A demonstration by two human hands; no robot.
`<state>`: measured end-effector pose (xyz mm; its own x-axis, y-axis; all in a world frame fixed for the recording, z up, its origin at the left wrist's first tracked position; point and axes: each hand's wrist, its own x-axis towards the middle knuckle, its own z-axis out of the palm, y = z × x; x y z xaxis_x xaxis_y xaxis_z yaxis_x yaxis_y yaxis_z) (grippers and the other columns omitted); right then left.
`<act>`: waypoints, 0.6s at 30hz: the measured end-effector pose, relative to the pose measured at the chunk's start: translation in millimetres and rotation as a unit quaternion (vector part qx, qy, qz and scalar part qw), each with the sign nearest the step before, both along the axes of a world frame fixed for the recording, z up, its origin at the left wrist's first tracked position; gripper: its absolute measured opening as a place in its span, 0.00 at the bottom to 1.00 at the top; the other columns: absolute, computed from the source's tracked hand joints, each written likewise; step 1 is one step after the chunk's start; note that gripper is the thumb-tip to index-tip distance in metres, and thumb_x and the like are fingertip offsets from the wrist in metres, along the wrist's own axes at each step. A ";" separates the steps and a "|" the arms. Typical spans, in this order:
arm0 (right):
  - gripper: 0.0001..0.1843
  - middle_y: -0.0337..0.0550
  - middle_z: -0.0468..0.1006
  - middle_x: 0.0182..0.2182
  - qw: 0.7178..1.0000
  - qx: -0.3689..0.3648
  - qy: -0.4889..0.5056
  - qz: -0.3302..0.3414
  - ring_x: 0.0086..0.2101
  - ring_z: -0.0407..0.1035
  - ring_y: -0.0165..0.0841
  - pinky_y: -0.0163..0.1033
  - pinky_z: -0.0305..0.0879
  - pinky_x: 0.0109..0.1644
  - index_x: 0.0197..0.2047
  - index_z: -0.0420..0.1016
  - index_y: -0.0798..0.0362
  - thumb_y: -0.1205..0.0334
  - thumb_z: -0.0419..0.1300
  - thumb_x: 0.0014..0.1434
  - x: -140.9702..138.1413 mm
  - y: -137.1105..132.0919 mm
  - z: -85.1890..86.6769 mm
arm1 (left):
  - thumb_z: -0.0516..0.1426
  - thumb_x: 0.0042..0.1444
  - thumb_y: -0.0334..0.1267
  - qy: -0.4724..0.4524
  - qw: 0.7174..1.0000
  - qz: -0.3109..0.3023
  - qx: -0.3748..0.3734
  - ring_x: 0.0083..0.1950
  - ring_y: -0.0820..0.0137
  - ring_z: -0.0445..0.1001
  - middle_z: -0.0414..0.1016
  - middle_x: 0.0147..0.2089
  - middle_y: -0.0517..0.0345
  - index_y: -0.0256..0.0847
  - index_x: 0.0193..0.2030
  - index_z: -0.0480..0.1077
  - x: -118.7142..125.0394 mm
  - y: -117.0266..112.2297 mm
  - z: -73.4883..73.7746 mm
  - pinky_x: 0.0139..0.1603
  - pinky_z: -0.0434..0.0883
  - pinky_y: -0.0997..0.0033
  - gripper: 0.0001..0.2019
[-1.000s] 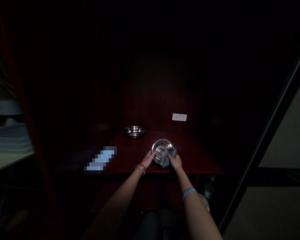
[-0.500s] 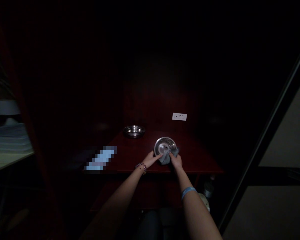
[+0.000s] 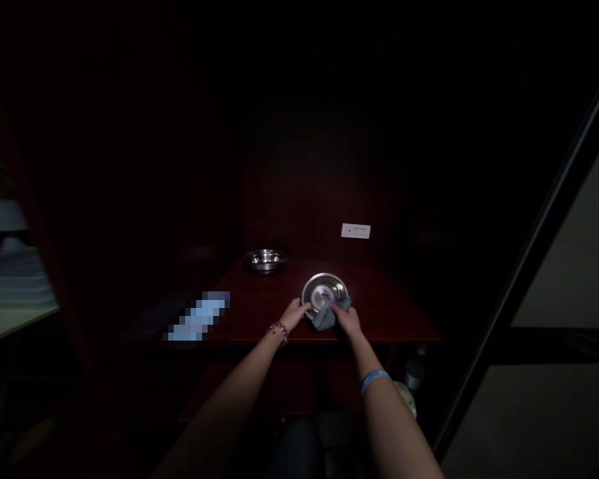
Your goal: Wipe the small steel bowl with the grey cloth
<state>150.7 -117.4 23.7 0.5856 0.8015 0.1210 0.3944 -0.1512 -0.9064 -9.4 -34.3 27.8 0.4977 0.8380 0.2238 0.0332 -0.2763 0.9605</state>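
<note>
A shiny metal bowl [image 3: 321, 290] is tilted towards me above the front part of a dark red table [image 3: 259, 313]. My left hand [image 3: 294, 314] is closed on its left rim, thumb on the inside. A grey cloth [image 3: 324, 318] hangs over the bowl's lower right rim, and my right hand [image 3: 348, 319] is closed on it there, pressing it against the bowl. Further back on the left stand stacked metal bowls [image 3: 265, 261], apart from both hands.
A white socket panel [image 3: 356, 231] is on the back wall. At the table's left lies a blurred-out bright rectangle [image 3: 198, 318]. Clear plastic boxes [image 3: 14, 279] sit on a pale surface at far left. Below right, a bottle [image 3: 413, 374] stands in the dark.
My left thumb has moved back towards the bowl's left rim, and the cloth has shifted and spread a little along the lower rim. The whole view has turned slightly.
</note>
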 end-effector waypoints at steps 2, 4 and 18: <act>0.20 0.47 0.80 0.38 1.000 -0.009 0.012 -0.004 0.42 0.74 0.38 0.38 0.68 0.46 0.45 0.77 0.54 0.53 0.59 0.52 -0.3 0.9 0.6 | 0.54 0.45 0.39 -0.003 1.000 0.016 -0.003 0.30 0.70 0.71 0.74 0.27 0.58 0.34 0.31 0.72 -2.7 -2.9 3.1 0.32 0.65 0.73 0.11; 0.19 0.47 0.81 0.37 1.000 -0.008 0.017 -0.004 0.43 0.74 0.39 0.38 0.68 0.46 0.45 0.78 0.54 0.54 0.60 0.51 -0.8 2.1 1.1 | 0.54 0.45 0.39 -0.007 1.000 0.028 -0.005 0.32 0.69 0.71 0.75 0.28 0.58 0.35 0.31 0.72 -5.7 -6.3 7.2 0.33 0.65 0.73 0.10; 0.17 0.47 0.80 0.32 0.996 0.043 -0.007 0.072 0.39 0.74 0.40 0.38 0.69 0.41 0.32 0.78 0.58 0.52 0.59 0.49 14.7 5.9 -10.0 | 0.54 0.47 0.41 0.041 0.996 0.074 -0.009 0.44 0.61 0.72 0.78 0.39 0.52 0.34 0.34 0.73 -12.7 -21.9 20.5 0.44 0.67 0.69 0.13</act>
<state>165.4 -111.6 13.8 0.4628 0.8635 0.2007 0.4188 -0.0134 -0.9080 -22.1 -56.2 48.3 0.3837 0.9074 0.1718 0.1505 -0.2450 0.9578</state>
